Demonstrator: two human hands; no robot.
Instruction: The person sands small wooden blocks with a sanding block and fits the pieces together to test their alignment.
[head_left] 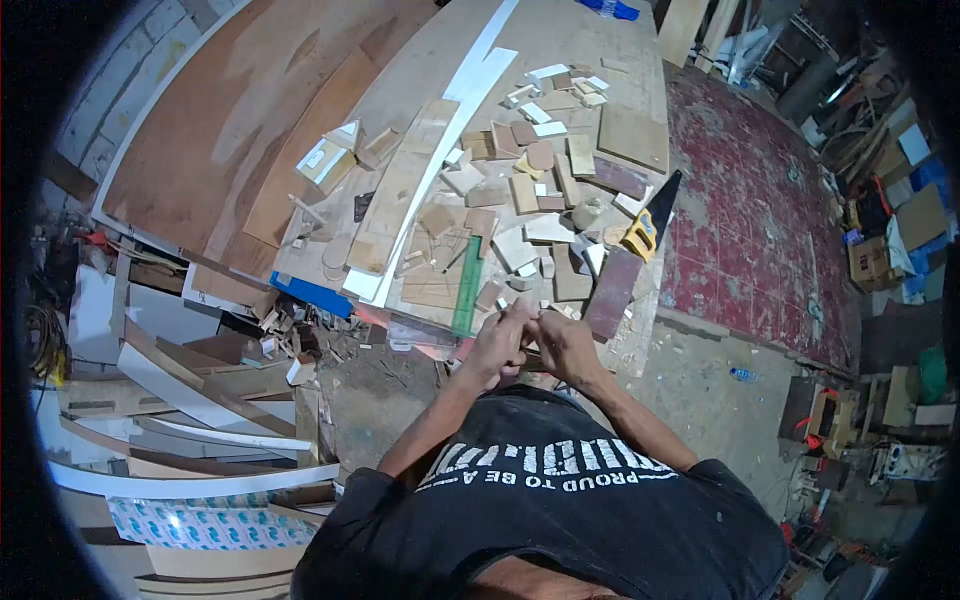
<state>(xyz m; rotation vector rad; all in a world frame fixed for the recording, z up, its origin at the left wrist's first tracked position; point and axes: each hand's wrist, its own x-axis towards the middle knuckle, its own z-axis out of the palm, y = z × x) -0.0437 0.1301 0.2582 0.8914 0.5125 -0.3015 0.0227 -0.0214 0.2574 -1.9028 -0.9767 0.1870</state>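
Observation:
My left hand (497,345) and my right hand (565,343) meet at the near edge of the wooden worktable (400,220). Both have curled fingers pinched close together; whatever they grip is too small or hidden to name. Just beyond my left hand lies a green ruler (467,285). Beside my right hand is a dark reddish flat strip (612,292). Small wood blocks (524,193) are scattered over the tabletop ahead of both hands. A handsaw (655,220) with a yellow and black handle rests at the table's right edge.
Long white strips (440,150) run along the table. A large brown board (200,140) stands at left, with curved wooden pieces (190,400) below it. A blue object (312,294) sits at the table's left corner. Red tiled floor (750,210) and piled cartons (872,262) lie to the right.

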